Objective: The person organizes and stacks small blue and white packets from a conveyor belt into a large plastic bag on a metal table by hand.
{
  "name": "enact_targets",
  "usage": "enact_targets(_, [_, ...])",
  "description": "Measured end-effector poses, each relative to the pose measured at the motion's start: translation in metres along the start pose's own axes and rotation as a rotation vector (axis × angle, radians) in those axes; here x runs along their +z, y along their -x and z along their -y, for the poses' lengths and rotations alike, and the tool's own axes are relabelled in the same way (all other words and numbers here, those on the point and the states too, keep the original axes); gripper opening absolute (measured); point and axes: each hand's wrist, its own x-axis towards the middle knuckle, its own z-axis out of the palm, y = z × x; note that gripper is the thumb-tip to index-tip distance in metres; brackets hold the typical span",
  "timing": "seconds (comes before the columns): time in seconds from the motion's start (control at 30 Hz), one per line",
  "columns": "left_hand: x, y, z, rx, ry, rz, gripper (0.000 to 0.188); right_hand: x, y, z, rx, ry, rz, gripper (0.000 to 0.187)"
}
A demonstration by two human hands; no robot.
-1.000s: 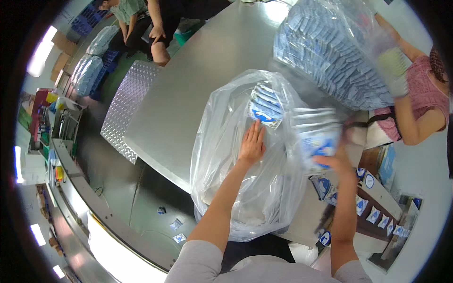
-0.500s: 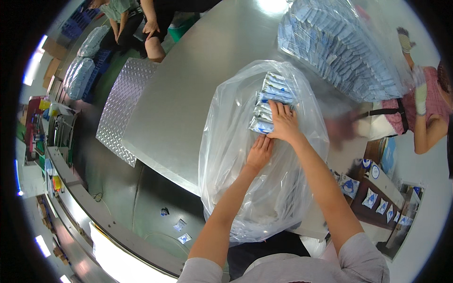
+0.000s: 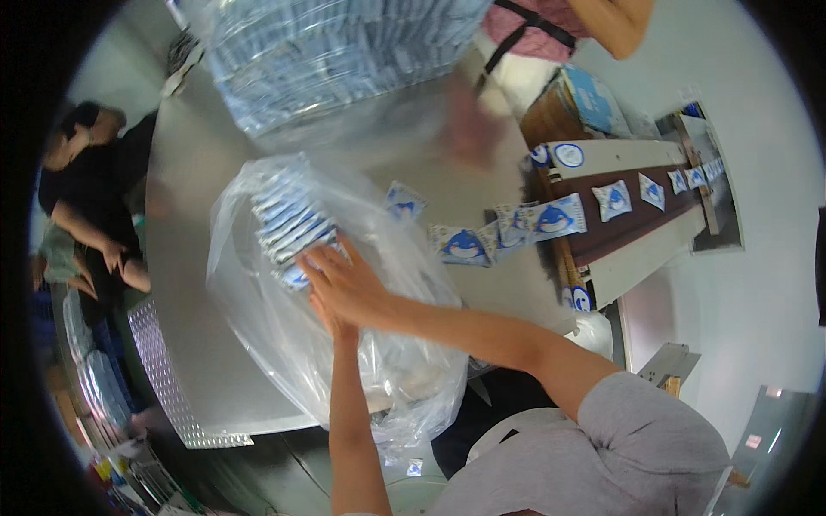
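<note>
In the head view, a person's right hand (image 3: 353, 288) has its fingers slightly spread on the near end of a row of shiny blue-and-white packets (image 3: 292, 219), while the left hand (image 3: 327, 318) is mostly hidden beneath it, its grip impossible to tell. The row lies within the outline of a clear plastic bag (image 3: 249, 279), whether inside or on top unclear, which hangs over the near edge of a grey metal bench (image 3: 194, 301). Loose blue-and-white whale-print pouches (image 3: 465, 247) lie toward the bench's right edge, beside a brown-belted conveyor (image 3: 589, 228).
</note>
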Motion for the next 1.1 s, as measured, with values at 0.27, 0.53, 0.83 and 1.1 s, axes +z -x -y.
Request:
enact_targets(0.27, [-0.028,-0.016,-0.033,-0.078,0.13,-0.083,0.062,-0.22,0.181,-0.156,0.25,-0.033,0.305,0.025])
enact_targets(0.53, [-0.026,-0.021,-0.036,-0.065,0.061,-0.046,0.057,-0.268,0.211,-0.334,0.421,0.202,0.885,0.051])
enact_targets(0.83, [-0.03,-0.02,-0.04,-0.059,0.073,-0.096,0.05,-0.191,0.214,-0.304,0.353,0.244,1.058,0.058])
enact_targets(1.1, [-0.028,-0.024,-0.045,-0.045,0.085,-0.089,0.052,-0.187,0.239,-0.3,0.453,-0.049,0.592,0.06])
